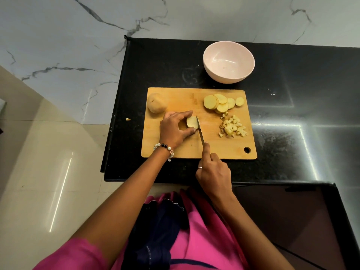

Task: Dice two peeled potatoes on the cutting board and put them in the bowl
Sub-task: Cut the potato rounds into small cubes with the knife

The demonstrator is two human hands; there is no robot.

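Here, knife (200, 131) pointing away, blade against potato piece (192, 122)

The room light is soft and even, a little dim, with a greenish tone. On the black counter (282, 114), right of the cutting board (175, 151), there are hard white lines of glare, and a thin bright streak lies on the floor tiles (39, 172) left of the board. The bowl (229, 62) behind the board shows a small curved highlight inside. Shadows under the hands are weak. The board is sharp; the edges of the view bend strongly and look softer.
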